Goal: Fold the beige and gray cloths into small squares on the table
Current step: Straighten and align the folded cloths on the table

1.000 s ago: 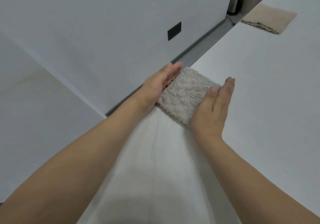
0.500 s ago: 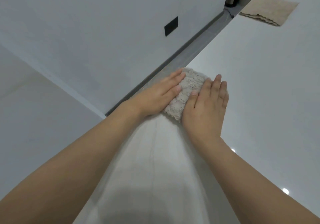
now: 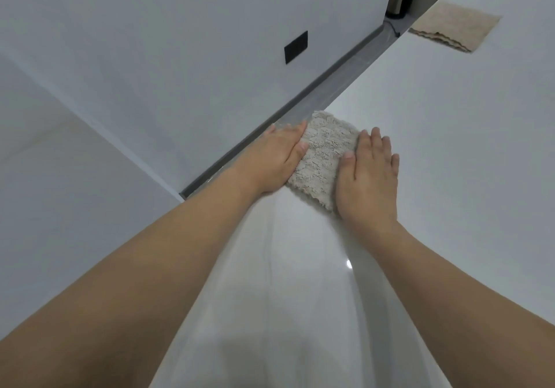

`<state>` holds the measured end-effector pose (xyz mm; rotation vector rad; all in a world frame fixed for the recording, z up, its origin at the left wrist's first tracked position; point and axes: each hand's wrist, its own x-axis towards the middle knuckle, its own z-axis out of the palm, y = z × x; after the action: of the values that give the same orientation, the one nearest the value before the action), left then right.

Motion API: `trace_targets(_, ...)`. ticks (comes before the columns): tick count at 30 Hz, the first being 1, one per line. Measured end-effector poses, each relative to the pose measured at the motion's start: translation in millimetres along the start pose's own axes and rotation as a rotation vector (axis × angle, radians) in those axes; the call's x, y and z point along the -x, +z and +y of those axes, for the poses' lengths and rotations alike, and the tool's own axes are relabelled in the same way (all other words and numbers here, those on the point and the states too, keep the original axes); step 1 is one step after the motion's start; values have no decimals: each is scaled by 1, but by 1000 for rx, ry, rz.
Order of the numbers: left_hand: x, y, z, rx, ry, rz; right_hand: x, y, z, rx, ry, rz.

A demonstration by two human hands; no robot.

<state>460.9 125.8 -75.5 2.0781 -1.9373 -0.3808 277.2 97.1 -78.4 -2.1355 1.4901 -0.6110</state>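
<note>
Both hands slid apart to gray cloth (image 3: 322, 159) edges.

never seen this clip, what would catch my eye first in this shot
Two bare hands flank a small folded gray cloth at the centre of the white table: the left hand lies flat along its left edge, the right hand flat along its right edge. Far off at the upper right, a folded beige cloth lies on the same table.
</note>
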Motion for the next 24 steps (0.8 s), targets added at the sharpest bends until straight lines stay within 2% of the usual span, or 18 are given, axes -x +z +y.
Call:
trace_targets(2, 9, -4, 9, -37, -46, 92, 4, -12, 8, -155, 4, 9)
trace_targets(6, 48, -8, 37, -148, -132, 256, 33, -40, 29, -120, -160, -47)
trace_targets(11, 103, -5, 64, -370, -236, 241, 72, -65, 39, 158, -543, -179)
trace_targets(15, 152, -1, 96, -419, -326, 249, 102, -82, 44, 321, -739, -247)
trace_targets(19, 211, 11, 136, -375, -418, 260, 140, -97, 53, 322, -821, -336)
trace_targets(24, 277, 27, 179, -295, -585, 256, 181, -116, 64, 237, -811, -450)
